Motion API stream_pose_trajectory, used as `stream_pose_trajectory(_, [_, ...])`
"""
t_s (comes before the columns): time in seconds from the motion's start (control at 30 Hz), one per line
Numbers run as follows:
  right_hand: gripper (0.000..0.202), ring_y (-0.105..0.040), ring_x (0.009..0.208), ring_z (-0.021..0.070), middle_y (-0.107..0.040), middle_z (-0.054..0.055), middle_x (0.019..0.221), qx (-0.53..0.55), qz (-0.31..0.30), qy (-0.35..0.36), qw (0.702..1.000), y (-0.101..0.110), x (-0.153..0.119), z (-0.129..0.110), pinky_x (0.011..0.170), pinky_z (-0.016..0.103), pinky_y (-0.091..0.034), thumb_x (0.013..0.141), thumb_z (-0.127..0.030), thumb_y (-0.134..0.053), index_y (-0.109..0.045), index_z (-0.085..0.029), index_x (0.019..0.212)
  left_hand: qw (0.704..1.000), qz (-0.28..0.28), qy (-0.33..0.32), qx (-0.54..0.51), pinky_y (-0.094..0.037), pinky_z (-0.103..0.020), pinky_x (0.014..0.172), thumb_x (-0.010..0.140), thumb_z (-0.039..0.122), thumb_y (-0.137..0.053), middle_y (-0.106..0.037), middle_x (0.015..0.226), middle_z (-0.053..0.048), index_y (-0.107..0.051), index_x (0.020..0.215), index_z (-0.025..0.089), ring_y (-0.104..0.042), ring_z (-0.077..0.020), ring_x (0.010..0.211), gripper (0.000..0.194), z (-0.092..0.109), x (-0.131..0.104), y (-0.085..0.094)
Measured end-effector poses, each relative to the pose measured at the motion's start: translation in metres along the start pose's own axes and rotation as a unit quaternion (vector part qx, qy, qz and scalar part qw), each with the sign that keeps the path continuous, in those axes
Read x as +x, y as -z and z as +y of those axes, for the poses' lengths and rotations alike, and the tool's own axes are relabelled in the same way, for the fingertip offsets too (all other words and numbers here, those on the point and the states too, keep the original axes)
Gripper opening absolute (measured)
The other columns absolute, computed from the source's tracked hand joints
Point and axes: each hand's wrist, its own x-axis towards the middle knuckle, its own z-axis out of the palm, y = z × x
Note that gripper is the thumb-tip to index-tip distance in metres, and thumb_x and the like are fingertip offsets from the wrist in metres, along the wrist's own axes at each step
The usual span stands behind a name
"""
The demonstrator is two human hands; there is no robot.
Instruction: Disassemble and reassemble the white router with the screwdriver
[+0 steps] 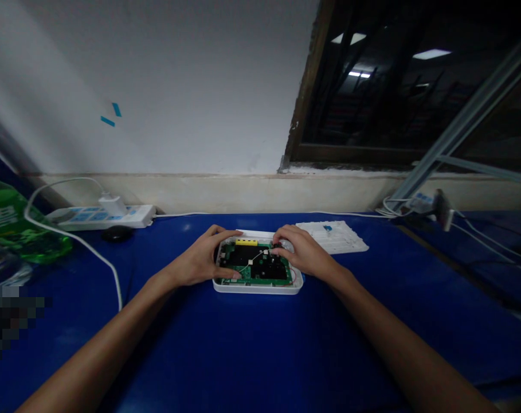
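A shallow white plastic case (260, 290) lies on the blue table with a green circuit board (245, 273) inside it. Large black areas cover much of the board, and a yellow port block (246, 242) sits along its far edge. My left hand (200, 258) spans the case's left end, thumb on the near part of the board and fingers at the far rim. At the far right corner, the fingers of my right hand (298, 249) are pinched together over the board; what they hold is hidden. A thin pale wire (257, 257) with small white pieces crosses the board towards them.
A white ribbed cover (340, 238) lies behind my right hand. At the back left are a power strip (135, 217) with a plugged-in charger (113, 205), a black mouse-like object (117, 233) and a green bag (11, 221). A metal frame (453, 137) slants at right.
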Motion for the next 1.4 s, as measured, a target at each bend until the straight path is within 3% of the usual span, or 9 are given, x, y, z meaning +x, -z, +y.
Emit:
stream_pose_trajectory(0.5, [0.008,-0.061,0.090,0.0189,-0.067,0.003,0.093,0.015,0.004,-0.003,1.000,0.002,-0.002,0.000,0.080,0.031,-0.044,0.087,-0.023,-0.071,-0.064,-0.021,0.090,0.998,-0.003,-0.010,0.055,-0.047,-0.046,0.103,0.078,0.051,-0.080,-0.047,0.123,-0.007,-0.049,0.141,0.032,-0.054,-0.0251,0.113,0.072,0.004,0.000,-0.001])
stream_pose_trajectory(0.67, [0.013,-0.062,0.091,0.0182,-0.069,0.004,0.096,0.043,0.007,-0.004,0.999,0.019,-0.001,0.001,0.080,0.030,-0.044,0.089,-0.033,-0.070,-0.067,-0.021,0.093,0.997,-0.004,-0.017,0.069,-0.045,-0.046,0.107,0.080,0.055,-0.077,-0.046,0.131,-0.008,-0.051,0.139,0.029,-0.052,-0.0271,0.121,0.070,0.008,0.000,-0.001])
stream_pose_trajectory(0.77, [0.013,-0.062,0.076,0.0156,-0.068,0.002,0.083,0.053,0.021,-0.054,0.997,0.035,-0.002,0.004,0.070,0.028,-0.044,0.092,-0.033,-0.064,-0.067,-0.021,0.092,0.993,0.014,-0.045,0.108,-0.038,-0.049,0.112,0.088,0.055,-0.067,-0.043,0.140,-0.009,-0.054,0.137,0.029,-0.045,-0.0292,0.130,0.057,0.017,0.001,-0.004])
stream_pose_trajectory(0.87, [0.017,-0.058,0.061,0.0134,-0.063,-0.001,0.067,0.092,-0.020,-0.111,0.989,0.046,-0.006,0.010,0.057,0.025,-0.040,0.091,-0.036,-0.063,-0.065,-0.020,0.090,0.986,-0.010,-0.084,0.142,-0.033,-0.053,0.115,0.092,0.055,-0.061,-0.044,0.145,-0.009,-0.056,0.136,0.030,-0.038,-0.0304,0.136,0.051,0.029,0.002,-0.008])
stream_pose_trajectory(0.97, [0.022,-0.057,0.059,0.0131,-0.063,-0.001,0.066,0.124,-0.081,-0.116,0.982,0.049,-0.010,0.015,0.054,0.024,-0.039,0.087,-0.042,-0.067,-0.064,-0.020,0.089,0.979,-0.054,-0.102,0.165,-0.030,-0.059,0.115,0.089,0.061,-0.062,-0.041,0.150,-0.009,-0.053,0.139,0.032,-0.029,-0.0345,0.143,0.058,0.036,0.001,-0.011])
stream_pose_trajectory(1.07, [0.029,-0.058,0.063,0.0131,-0.065,0.000,0.073,0.100,-0.091,-0.095,0.986,0.045,-0.011,0.015,0.057,0.024,-0.038,0.079,-0.044,-0.075,-0.064,-0.020,0.092,0.980,-0.060,-0.091,0.167,-0.029,-0.063,0.114,0.086,0.063,-0.064,-0.037,0.154,-0.009,-0.045,0.146,0.034,-0.026,-0.0378,0.144,0.069,0.032,-0.001,-0.012])
stream_pose_trajectory(1.17, [0.032,-0.057,0.065,0.0134,-0.064,0.000,0.076,0.055,-0.080,-0.074,0.993,0.041,-0.009,0.012,0.059,0.025,-0.037,0.076,-0.044,-0.078,-0.065,-0.020,0.092,0.991,-0.033,-0.058,0.118,-0.034,-0.056,0.114,0.097,0.053,-0.054,-0.039,0.152,-0.008,-0.043,0.147,0.034,-0.037,-0.0324,0.139,0.055,0.021,-0.001,-0.006])
stream_pose_trajectory(1.3, [0.030,-0.057,0.061,0.0136,-0.063,0.000,0.069,0.073,-0.090,-0.106,0.988,0.043,-0.009,0.011,0.056,0.025,-0.036,0.086,-0.049,-0.066,-0.064,-0.019,0.087,0.999,0.002,-0.015,0.048,-0.039,-0.053,0.111,0.102,0.041,-0.045,-0.050,0.141,-0.006,-0.049,0.141,0.032,-0.049,-0.0273,0.129,0.040,0.008,0.001,0.006])
stream_pose_trajectory(1.4, [0.031,-0.057,0.059,0.0139,-0.064,0.000,0.066,0.058,-0.070,-0.127,0.988,0.049,-0.010,0.014,0.055,0.025,-0.036,0.093,-0.048,-0.057,-0.063,-0.020,0.080,0.999,-0.026,-0.022,0.036,-0.037,-0.055,0.112,0.097,0.037,-0.055,-0.048,0.144,-0.006,-0.048,0.143,0.033,-0.047,-0.0293,0.132,0.047,0.004,0.000,0.010])
